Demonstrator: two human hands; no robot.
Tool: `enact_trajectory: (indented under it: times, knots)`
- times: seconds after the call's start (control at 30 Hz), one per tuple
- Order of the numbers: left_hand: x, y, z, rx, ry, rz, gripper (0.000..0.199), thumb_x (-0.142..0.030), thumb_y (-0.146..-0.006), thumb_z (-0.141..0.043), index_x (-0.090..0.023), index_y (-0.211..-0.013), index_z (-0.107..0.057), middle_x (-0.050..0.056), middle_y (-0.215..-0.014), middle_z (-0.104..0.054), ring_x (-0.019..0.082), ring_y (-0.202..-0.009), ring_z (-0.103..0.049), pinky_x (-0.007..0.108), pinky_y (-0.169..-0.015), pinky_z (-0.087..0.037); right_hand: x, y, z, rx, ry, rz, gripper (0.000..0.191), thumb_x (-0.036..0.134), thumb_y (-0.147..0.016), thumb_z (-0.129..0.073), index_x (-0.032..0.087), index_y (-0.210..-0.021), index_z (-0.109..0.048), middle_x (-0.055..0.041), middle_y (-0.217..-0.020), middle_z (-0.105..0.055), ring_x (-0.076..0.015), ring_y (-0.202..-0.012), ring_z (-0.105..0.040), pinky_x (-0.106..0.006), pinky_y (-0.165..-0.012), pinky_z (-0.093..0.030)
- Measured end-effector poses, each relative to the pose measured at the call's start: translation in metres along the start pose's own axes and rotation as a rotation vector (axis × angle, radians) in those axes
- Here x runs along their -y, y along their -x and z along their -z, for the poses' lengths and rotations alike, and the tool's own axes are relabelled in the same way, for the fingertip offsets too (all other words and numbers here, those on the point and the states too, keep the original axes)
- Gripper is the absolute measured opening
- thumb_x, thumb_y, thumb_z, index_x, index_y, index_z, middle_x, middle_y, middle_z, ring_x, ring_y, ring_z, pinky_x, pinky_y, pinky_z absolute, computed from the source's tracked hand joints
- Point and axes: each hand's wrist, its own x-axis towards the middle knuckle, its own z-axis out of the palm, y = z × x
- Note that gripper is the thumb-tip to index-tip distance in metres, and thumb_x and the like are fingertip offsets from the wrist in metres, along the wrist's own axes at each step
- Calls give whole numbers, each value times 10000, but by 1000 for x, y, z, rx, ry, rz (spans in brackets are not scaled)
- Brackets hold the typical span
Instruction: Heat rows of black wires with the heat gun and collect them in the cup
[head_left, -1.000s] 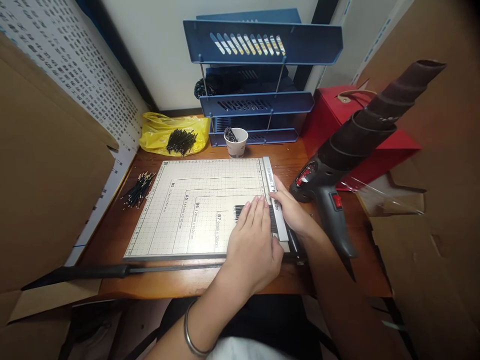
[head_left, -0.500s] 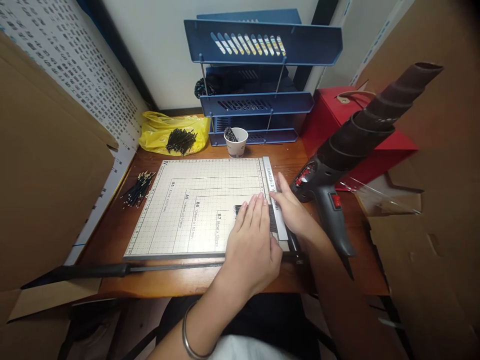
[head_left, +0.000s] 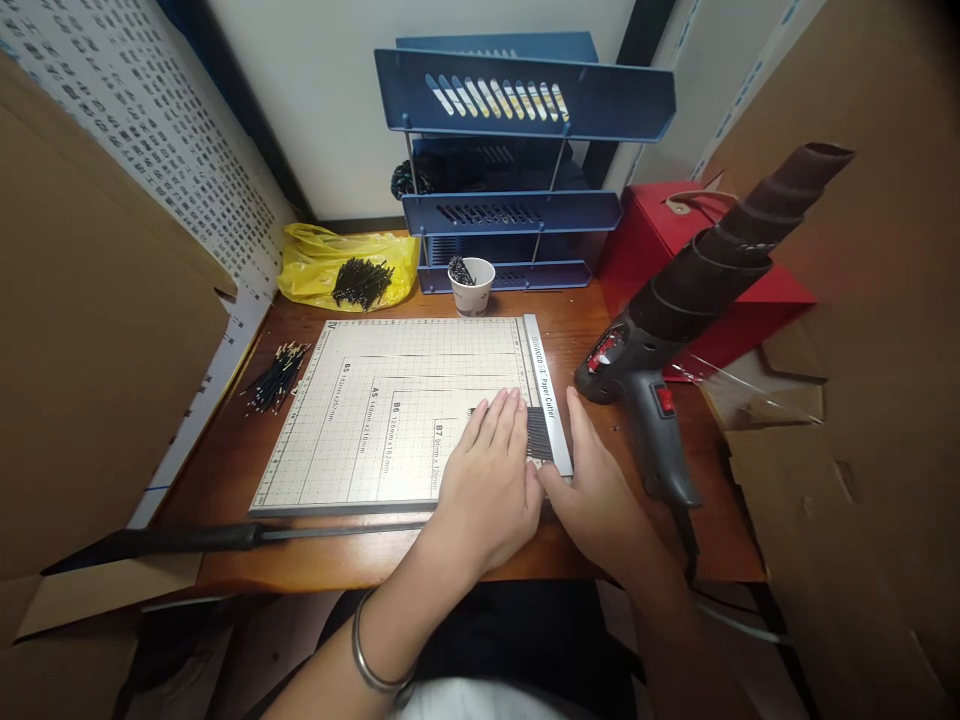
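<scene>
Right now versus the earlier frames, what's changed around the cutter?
Right hand moved down along the metal strip toward the wearer, uncovering its "Paper Cutter" lettering. Left hand shifted slightly left, baring more black strands beside the strip; it still lies flat on them. No new grip visible. Unchanged: cutter board, paper cup, yellow bag.

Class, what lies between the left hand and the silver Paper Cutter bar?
Thin black strands lie between the left hand and the silver bar, in the head view.
</scene>
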Motion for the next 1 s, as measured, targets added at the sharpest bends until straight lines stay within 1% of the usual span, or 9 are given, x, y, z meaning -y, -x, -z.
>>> enact_trajectory:
  times: [0.1,0.2,0.33,0.43,0.53,0.67,0.83,1.0]
  knots:
    - [1,-1,0,30,5,10,632,-278,-1028,-304,50,-1568,-314,205,-1673,-249,298,-1571,-211,474,-1294,-227,-1,-5,-1,21,9,11,847,266,-850,-473,70,-1628,-201,-139,-1701,-195,-273,-1575,-219,-525,-1289,-224]
    - [1,-3,0,45,7,24,628,-278,-1033,-286,42,-1573,-314,194,-1678,-244,295,-1571,-213,473,-1292,-233,2,-9,2,66,18,3,847,265,-852,-464,65,-1630,-195,-145,-1699,-203,-286,-1567,-243,-533,-1282,-240]
    - [4,-10,-1,18,10,34,625,-270,-1032,-277,39,-1575,-310,185,-1679,-242,281,-1574,-214,468,-1288,-249,4,-16,4,92,20,-1,829,270,-872,-438,52,-1631,-185,-162,-1689,-233,-303,-1552,-280,-549,-1268,-265]
    - [8,-16,-2,-3,16,47,621,-266,-1025,-296,25,-1572,-323,180,-1677,-259,271,-1572,-224,461,-1289,-246,3,-21,5,106,9,13,810,293,-899,-420,26,-1626,-181,-184,-1685,-229,-317,-1553,-274,-567,-1265,-256]
    - [11,-20,-3,-7,20,47,619,-265,-1021,-315,21,-1570,-328,179,-1675,-276,263,-1569,-234,442,-1292,-235,1,-22,4,110,-26,18,784,324,-925,-417,70,-1634,-198,-165,-1686,-235,-316,-1555,-269,-579,-1266,-243]
    - [11,-20,-4,-40,23,38,604,-258,-1019,-314,9,-1559,-356,176,-1666,-302,259,-1563,-259,451,-1282,-258,-1,-20,2,83,-63,9,758,330,-941,-417,133,-1643,-210,-138,-1685,-255,-307,-1555,-273,-583,-1268,-234]
    - [12,-19,-1,7,-3,32,615,-273,-1033,-300,12,-1577,-322,165,-1677,-278,252,-1571,-233,425,-1296,-212,1,-21,3,108,-39,6,799,313,-917,-438,130,-1650,-179,-126,-1694,-230,-298,-1562,-253,-562,-1281,-215]
    - [15,-22,6,33,10,24,627,-296,-1035,-310,21,-1576,-320,168,-1674,-287,260,-1571,-233,440,-1300,-194,4,-24,5,127,-28,7,805,295,-906,-426,91,-1643,-176,-124,-1701,-205,-286,-1568,-238,-549,-1286,-209]
